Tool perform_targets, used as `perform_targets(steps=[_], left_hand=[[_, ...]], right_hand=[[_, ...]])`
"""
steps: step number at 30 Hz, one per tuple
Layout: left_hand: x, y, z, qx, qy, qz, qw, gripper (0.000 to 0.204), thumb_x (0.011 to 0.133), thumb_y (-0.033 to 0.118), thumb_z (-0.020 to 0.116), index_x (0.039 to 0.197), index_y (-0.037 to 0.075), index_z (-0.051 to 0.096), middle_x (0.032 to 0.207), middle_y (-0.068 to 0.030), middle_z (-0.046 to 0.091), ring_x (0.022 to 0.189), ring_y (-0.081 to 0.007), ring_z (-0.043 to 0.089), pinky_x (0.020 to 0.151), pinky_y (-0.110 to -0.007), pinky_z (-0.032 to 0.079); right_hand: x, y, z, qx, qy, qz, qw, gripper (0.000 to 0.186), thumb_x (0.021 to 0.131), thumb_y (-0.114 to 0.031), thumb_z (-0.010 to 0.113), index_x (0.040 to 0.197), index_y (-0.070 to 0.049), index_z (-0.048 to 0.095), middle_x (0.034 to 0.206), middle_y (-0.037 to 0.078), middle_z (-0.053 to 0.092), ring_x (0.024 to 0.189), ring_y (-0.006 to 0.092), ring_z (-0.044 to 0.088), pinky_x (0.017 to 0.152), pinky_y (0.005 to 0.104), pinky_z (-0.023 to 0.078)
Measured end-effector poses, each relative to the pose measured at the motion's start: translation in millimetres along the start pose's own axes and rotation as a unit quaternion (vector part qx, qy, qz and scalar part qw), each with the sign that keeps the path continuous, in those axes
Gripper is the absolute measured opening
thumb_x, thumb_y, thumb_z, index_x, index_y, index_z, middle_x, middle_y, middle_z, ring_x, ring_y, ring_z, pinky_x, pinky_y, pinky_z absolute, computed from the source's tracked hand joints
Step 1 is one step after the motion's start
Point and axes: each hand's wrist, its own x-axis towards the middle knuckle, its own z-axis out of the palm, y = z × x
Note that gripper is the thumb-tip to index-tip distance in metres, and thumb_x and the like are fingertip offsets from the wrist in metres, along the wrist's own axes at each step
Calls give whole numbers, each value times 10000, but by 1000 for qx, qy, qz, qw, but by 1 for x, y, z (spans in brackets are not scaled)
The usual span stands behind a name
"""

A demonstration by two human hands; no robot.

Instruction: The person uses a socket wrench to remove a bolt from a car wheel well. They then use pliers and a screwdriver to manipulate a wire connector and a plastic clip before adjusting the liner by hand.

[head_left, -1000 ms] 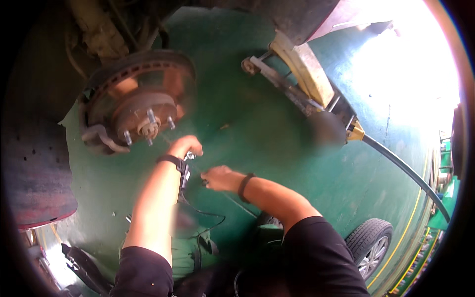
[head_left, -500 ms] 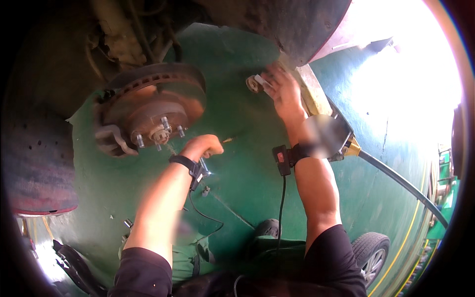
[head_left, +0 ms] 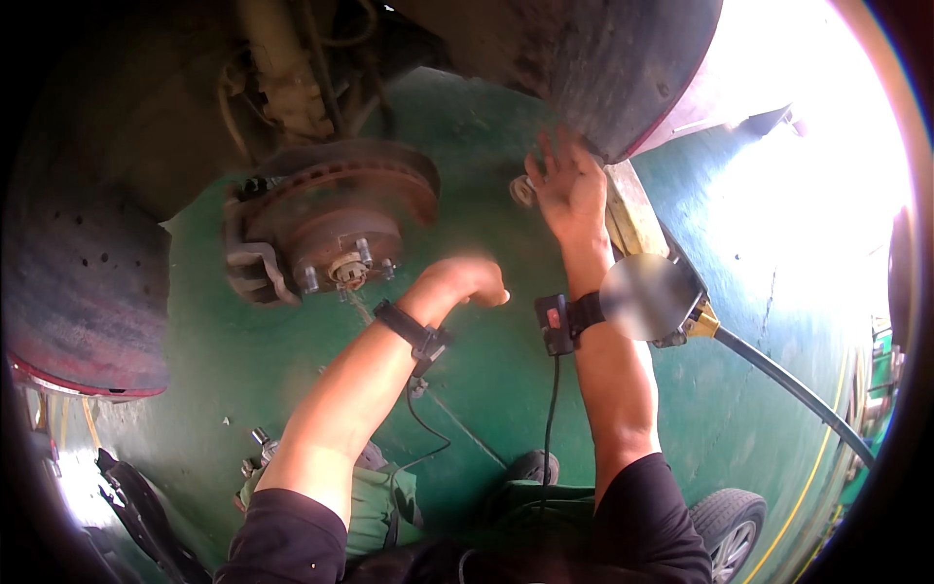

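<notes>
1. Round rust-brown metal brake disc (head_left: 336,209): rough and matt from where I'm watching.
2. Short silvery metal wheel stud (head_left: 364,251): kinda shiny.
3. Flat green floor (head_left: 496,389): smooth, glossy on my feed.
4. Short black cloth sleeve (head_left: 657,521): totally matt.

R hand (head_left: 569,190) moved up & splayed, prob. nr jack (head_left: 635,216).

Silver-rimmed wheel (head_left: 730,530) on green floor (head_left: 715,409)

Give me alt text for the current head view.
The person's right hand is open, in view beside a yellow-armed jack; the left hand is bent inward, its grip unclear, over a green floor. At left, a rusty brake disc shows bare studs; a wheel is at lower right.
</notes>
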Motion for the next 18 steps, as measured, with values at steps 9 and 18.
perform_targets(steps=[9, 18], left_hand=[[-42, 25, -46, -53, 65, 72, 994, 537, 981, 429, 542, 1241, -26, 661, 1183, -229, 707, 1138, -375, 655, 1003, -437, 493], [-96, 48, -89, -135, 296, 153, 933, 522, 1078, 479, 406, 1226, 32, 630, 1257, -246, 652, 1212, -439, 590, 1008, -478, 478]], right_hand=[[16, -11, -11, -16, 15, -38, 999, 602, 1033, -328, 547, 1535, -56, 357, 1599, 88, 404, 1463, 265, 371, 1211, 471, 264], [21, 10, -21, -207, 66, -119, 969, 496, 1031, -406, 618, 1352, -31, 567, 1303, 78, 679, 1110, 189, 631, 852, 352, 528]])
